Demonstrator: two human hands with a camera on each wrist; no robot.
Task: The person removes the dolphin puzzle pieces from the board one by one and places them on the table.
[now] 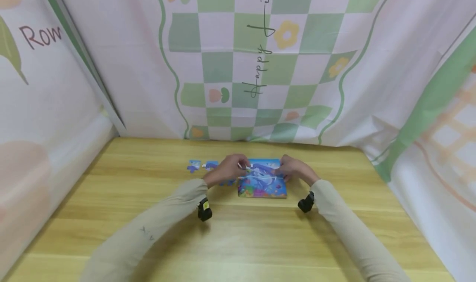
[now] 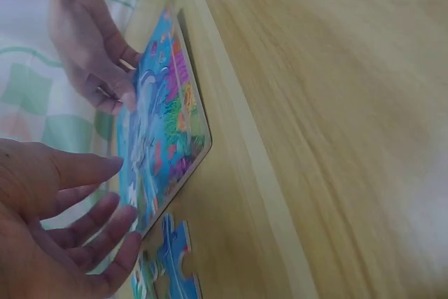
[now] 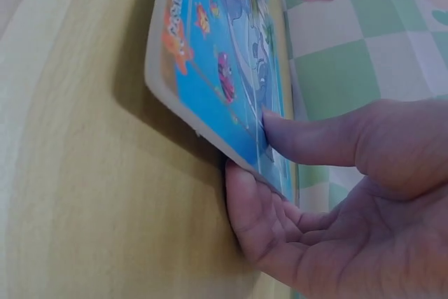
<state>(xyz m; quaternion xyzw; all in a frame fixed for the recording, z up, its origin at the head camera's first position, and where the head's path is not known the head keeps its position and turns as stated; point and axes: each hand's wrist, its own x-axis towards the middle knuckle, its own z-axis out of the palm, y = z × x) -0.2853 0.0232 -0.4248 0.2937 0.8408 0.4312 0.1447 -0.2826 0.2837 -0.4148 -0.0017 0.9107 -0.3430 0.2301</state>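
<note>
A jigsaw puzzle board (image 1: pixel 262 187) with a blue undersea picture lies on the wooden table, its right side raised a little in the right wrist view. My right hand (image 1: pixel 295 168) grips that right edge, the thumb (image 3: pixel 315 138) on the picture and curled fingers (image 3: pixel 255 215) beneath. At the board's left side is my left hand (image 1: pixel 228 168), its fingers (image 2: pixel 98 236) spread and loosely bent, with nothing seen between them in the left wrist view. Loose blue puzzle pieces (image 2: pixel 180 260) lie beside the board, under and near the left hand.
More loose puzzle pieces (image 1: pixel 193 165) lie farther left on the wooden table (image 1: pixel 238 240). Behind the table's back edge hangs a checked green and white curtain (image 1: pixel 217 67), with printed cloth on both sides. Each wrist wears a small black camera (image 1: pixel 204 209).
</note>
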